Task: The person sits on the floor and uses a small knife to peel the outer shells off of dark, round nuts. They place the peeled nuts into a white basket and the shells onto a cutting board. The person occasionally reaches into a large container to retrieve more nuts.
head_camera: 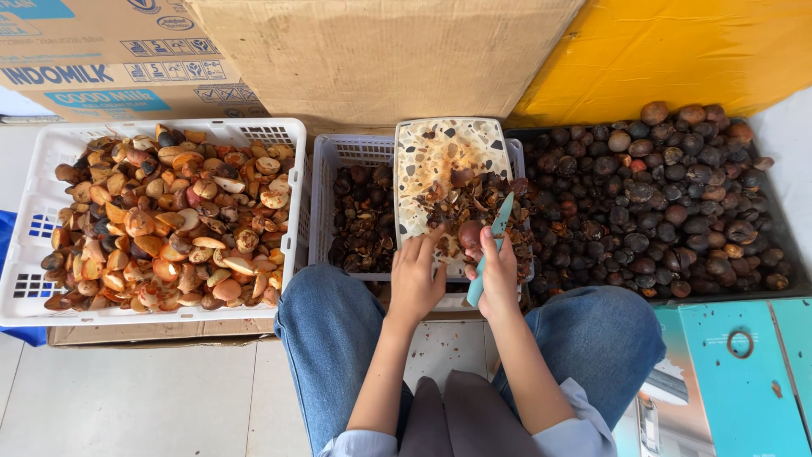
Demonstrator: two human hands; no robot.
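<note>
The round dark-brown nut [469, 234] sits on the speckled terrazzo-patterned cutting board [440, 152] laid across the small white plastic basket [338, 161]; best to steady it firmly and keep fingertips off the blade's path; the left hand [416, 275] lies beside it, grip loosely curled, forefinger out; the right hand [499, 269] is clenched around the teal-handled knife [491, 245].

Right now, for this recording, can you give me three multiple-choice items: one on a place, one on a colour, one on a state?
1. Where does the cutting board lie?
A. across the middle basket
B. on the floor
C. inside the left basket

2. What colour is the knife?
A. red
B. teal
C. black

3. What does the right hand grip?
A. nothing
B. a box
C. the knife

Answers: 1 A, the board spans the basket's rim. 2 B, blade and handle look teal. 3 C, fingers wrap the handle, while the left hand rests on the board.
</note>
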